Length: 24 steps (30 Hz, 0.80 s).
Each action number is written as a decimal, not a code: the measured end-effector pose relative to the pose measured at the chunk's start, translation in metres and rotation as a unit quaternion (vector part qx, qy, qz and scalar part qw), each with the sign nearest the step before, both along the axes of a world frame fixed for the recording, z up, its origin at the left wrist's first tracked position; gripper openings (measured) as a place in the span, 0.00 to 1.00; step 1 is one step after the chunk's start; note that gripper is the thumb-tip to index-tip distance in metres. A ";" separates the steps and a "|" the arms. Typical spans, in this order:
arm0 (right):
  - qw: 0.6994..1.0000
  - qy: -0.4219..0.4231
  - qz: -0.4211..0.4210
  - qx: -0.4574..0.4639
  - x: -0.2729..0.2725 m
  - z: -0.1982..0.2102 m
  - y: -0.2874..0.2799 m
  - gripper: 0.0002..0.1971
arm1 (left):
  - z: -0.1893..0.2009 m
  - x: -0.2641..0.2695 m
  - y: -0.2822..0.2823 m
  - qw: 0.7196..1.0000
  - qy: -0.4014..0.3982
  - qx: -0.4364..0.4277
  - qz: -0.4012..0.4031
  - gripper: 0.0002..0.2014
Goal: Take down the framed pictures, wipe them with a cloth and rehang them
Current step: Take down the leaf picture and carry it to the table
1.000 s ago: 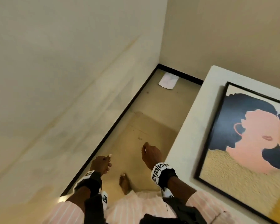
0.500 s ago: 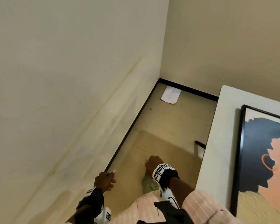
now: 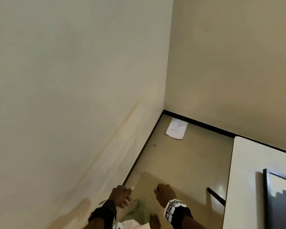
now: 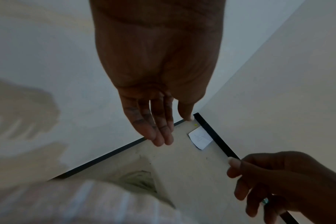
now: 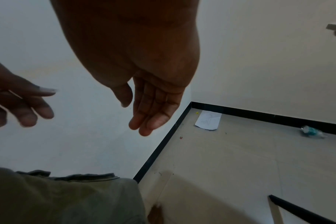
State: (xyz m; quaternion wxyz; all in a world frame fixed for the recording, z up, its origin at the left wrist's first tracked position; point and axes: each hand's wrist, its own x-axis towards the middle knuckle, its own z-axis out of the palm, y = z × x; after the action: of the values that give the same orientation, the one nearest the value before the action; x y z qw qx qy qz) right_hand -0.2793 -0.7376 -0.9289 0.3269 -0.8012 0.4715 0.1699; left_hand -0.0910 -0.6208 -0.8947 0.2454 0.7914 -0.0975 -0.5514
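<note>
Both hands empty: L hand point(image 3: 120, 195) & R hand point(image 3: 165, 194) w/ fingers relaxed, near wall; framed picture point(image 3: 281, 200) flat on white table point(image 3: 243, 179).

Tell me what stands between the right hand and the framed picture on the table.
Nothing visible does. The right hand hangs empty over the floor, left of the white table; the framed picture lies flat on it, farther right, with only bare tabletop between.
</note>
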 end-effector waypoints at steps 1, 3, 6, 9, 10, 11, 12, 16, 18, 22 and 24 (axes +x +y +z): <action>1.000 -0.003 0.008 -0.006 0.005 0.004 -0.012 0.17 | -0.001 0.003 -0.015 1.000 -0.008 -0.011 0.008 0.17; 1.000 -0.005 0.024 -0.009 0.014 0.009 -0.039 0.16 | -0.004 0.008 -0.044 0.998 -0.044 -0.040 0.027 0.16; 0.997 -0.032 0.055 -0.044 0.029 0.015 -0.085 0.16 | -0.002 0.016 -0.090 0.989 -0.105 -0.091 0.056 0.15; 0.993 -0.051 0.070 -0.081 0.048 0.027 -0.142 0.17 | 0.006 0.023 -0.140 0.976 -0.151 -0.127 0.087 0.11; 0.990 -0.064 0.072 -0.099 0.054 0.033 -0.156 0.17 | 0.014 0.026 -0.154 0.971 -0.174 -0.134 0.092 0.08; 0.987 -0.083 0.076 -0.111 0.058 0.042 -0.171 0.17 | 0.023 0.028 -0.167 0.964 -0.201 -0.147 0.091 0.06; 0.983 -0.106 0.081 -0.126 0.067 0.053 -0.193 0.17 | 0.036 0.032 -0.184 0.954 -0.230 -0.169 0.096 0.04; 0.916 -0.271 0.081 -0.284 0.119 0.106 -0.275 0.09 | 0.119 0.058 -0.246 0.878 -0.391 -0.264 0.082 0.03; 0.850 -0.385 0.069 -0.353 0.159 0.159 -0.316 0.16 | 0.178 0.081 -0.277 0.811 -0.482 -0.321 0.089 0.06; 0.705 -0.572 0.037 -0.417 0.242 0.321 -0.381 0.07 | 0.324 0.120 -0.332 0.610 -0.672 -0.408 0.098 0.08; 0.634 -0.645 0.032 -0.426 0.268 0.410 -0.401 0.06 | 0.405 0.130 -0.350 0.506 -0.742 -0.422 0.123 0.10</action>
State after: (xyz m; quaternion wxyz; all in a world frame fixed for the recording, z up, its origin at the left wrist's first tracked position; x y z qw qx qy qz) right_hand -0.0115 -1.1388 -0.5187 0.1642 -0.7715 0.1352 -0.5996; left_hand 0.0390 -0.9711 -0.4901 0.4533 0.7179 -0.3668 0.3802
